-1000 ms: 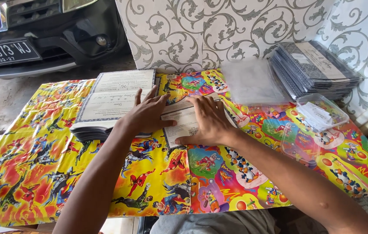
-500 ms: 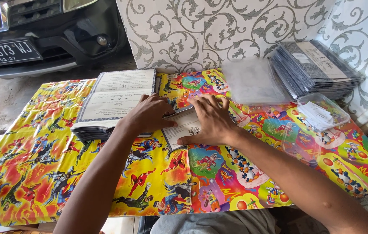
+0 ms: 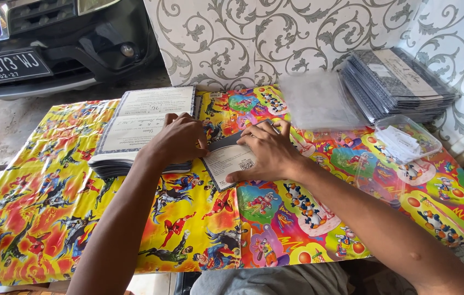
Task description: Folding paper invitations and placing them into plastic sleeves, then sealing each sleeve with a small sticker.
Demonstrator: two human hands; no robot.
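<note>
A person is leaning both bare hands over a table covered in a bright yellow-and-orange cartoon-print plastic cloth (image 3: pixel 51 218). The left hand (image 3: pixel 180 142) is resting palm down on the near right corner of a thick stack of white printed paper sheets with dark patterned borders (image 3: pixel 133 128), its fingers lying close together and curling toward the stack's edge; whether they are pinching a sheet is hard to tell, since the fingertips are tucked out of sight. The right hand (image 3: pixel 267 153) is pressing flat, fingers slightly spread, on a single folded white-and-dark card (image 3: pixel 224 161) that is lying on the cloth just beside the stack, between the two hands, with its near corner poking out below the palm. Beyond the right hand, a pile of clear plastic sleeves (image 3: pixel 319 101) is sitting near the wall, and just beside it a tall stack of dark grey patterned folded cards (image 3: pixel 398 82) is lying against the corner. A clear plastic tub holding small white paper slips (image 3: pixel 407 139) is standing in front of that stack. A dark car's front bumper (image 3: pixel 51 49) is showing past the table's far left edge.
</note>
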